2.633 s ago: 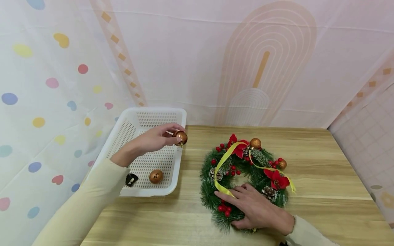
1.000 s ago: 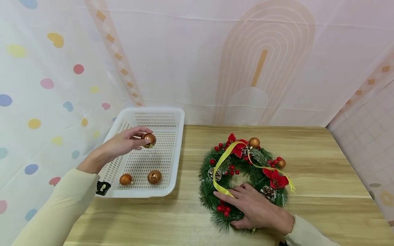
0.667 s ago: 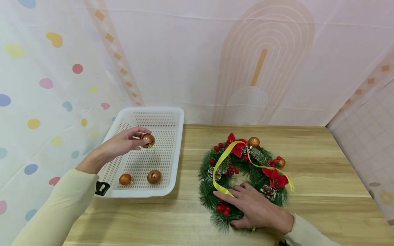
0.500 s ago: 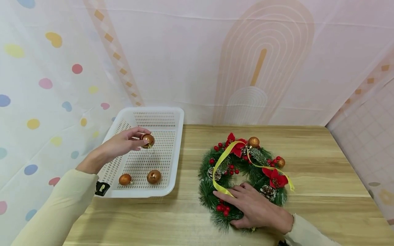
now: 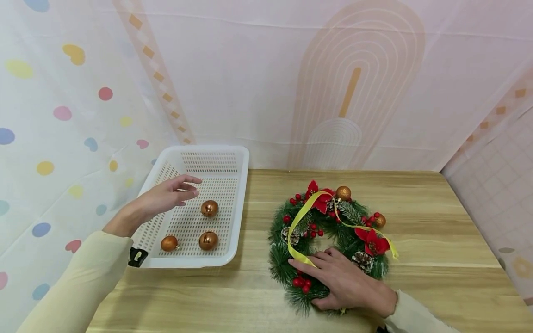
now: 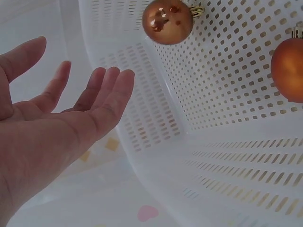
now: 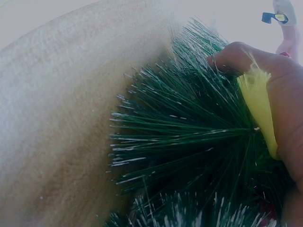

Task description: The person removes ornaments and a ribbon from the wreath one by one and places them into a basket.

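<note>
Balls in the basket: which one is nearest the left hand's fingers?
The back ball, close to the fingers of the left hand; the front shiny ball and orange ball both lie lower in the head view.

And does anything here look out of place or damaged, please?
Only the yellow ribbon looks untidy: it lies loosely across the wreath, one end trailing past its right edge. Nothing appears spilled or broken.

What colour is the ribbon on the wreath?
The ribbon is plain yellow; the head view shows it best.
</note>
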